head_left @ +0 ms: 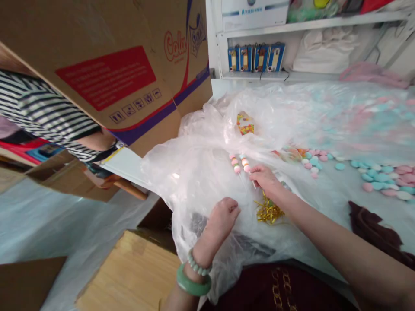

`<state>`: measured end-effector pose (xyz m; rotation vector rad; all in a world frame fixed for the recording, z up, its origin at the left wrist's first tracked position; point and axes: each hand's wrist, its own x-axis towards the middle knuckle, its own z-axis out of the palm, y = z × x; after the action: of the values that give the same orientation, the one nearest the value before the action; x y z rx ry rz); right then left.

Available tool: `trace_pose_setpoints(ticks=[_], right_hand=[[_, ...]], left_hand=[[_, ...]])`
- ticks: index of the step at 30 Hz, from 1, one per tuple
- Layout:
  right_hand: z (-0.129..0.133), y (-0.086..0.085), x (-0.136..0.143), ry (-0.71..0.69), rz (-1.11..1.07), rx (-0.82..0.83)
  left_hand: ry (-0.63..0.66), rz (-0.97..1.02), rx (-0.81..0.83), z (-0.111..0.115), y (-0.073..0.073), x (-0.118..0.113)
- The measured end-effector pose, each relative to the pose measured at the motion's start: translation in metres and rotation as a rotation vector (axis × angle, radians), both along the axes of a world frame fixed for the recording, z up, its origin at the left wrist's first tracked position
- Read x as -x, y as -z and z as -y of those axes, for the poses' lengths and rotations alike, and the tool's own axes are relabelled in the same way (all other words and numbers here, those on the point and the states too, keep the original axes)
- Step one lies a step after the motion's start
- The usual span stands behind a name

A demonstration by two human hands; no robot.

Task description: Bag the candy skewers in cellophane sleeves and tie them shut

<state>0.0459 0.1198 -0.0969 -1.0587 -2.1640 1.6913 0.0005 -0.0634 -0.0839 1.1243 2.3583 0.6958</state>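
My right hand (pixel 263 178) pinches the white stick of a marshmallow skewer (pixel 245 163), threaded with pink, white and pale blue pieces. Just left of it, a second skewer (pixel 235 164) lies on the crumpled clear plastic sheet (pixel 197 166). My left hand (pixel 223 214) is closed, fingers curled, a little above the plastic and nearer to me; whether anything is in it is hidden. A green bangle and a beaded bracelet circle that wrist. Beneath my right wrist lies a bunch of gold twist ties (pixel 269 212).
A large cardboard box (pixel 129 77) stands at the left, with a person in a striped top (pixel 55 112) behind it. Loose pink, blue and white sweets (pixel 379 177) lie at the right beside a dark cloth (pixel 372 229). A wooden-coloured box (pixel 129 272) is lower left; shelves (pixel 314 21) stand behind.
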Motion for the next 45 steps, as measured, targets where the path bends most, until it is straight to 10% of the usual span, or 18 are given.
trace_pose_setpoints(ticks=[7, 15, 21, 29, 38, 45], right_hand=[[-0.016, -0.028, -0.071, 0.044, -0.378, 0.415], [-0.032, -0.015, -0.153, 0.289, -0.236, 0.586], [-0.03, -0.01, -0.17, 0.466, -0.369, 0.568], [-0.03, -0.008, -0.18, 0.472, -0.319, 0.594], [-0.042, -0.027, -0.161, 0.508, -0.324, 0.333], [-0.043, -0.033, -0.134, 0.325, -0.397, 0.375]], left_hand=[[-0.089, -0.028, -0.071, -0.013, -0.019, -0.021], [0.074, -0.124, 0.011, -0.092, -0.029, -0.052], [0.171, -0.319, 0.045, -0.152, -0.004, -0.04], [-0.023, 0.159, -0.134, -0.172, 0.026, -0.016], [0.257, -0.245, -0.364, -0.155, -0.032, -0.016], [0.245, 0.4, -0.432, -0.145, -0.079, -0.018]])
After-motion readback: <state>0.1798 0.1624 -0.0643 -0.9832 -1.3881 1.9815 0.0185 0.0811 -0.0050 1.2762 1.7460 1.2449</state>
